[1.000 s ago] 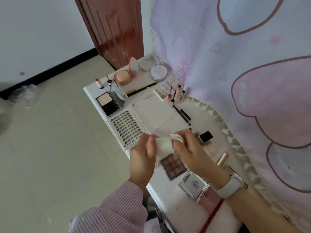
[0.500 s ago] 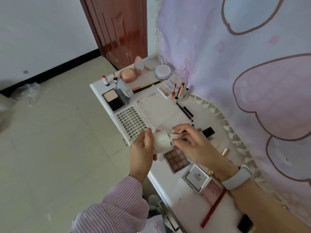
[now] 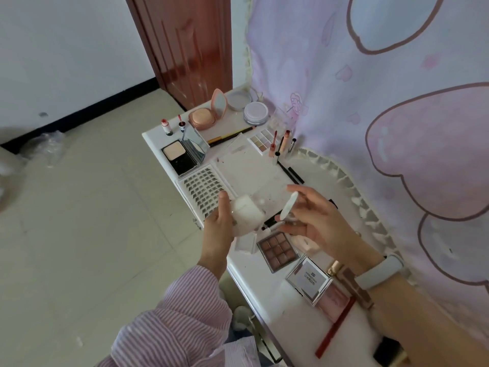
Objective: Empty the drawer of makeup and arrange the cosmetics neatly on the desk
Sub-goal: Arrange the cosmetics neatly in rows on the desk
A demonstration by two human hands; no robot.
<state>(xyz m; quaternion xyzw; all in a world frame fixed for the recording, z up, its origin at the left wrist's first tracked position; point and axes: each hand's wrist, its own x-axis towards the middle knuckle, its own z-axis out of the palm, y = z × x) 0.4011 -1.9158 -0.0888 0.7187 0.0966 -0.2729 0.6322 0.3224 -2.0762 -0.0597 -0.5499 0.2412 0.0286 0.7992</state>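
White counter [image 3: 267, 295] runs from lower right toward the upper middle of the frame, against a pink printed curtain [image 3: 383, 102]. Nearest lie a silver compact [image 3: 308, 280] and a brown eyeshadow palette [image 3: 277, 247]. Above them the left hand [image 3: 218, 229] grips a white jar [image 3: 247, 214], and the right hand [image 3: 315, 221] pinches its round lid [image 3: 288, 206], which half a second ago sat on the jar and is now lifted clear. Likely the jar gets set down open. Farther up: lash tray [image 3: 203, 188], black powder compact [image 3: 180, 154], peach cushion compact [image 3: 205, 117].
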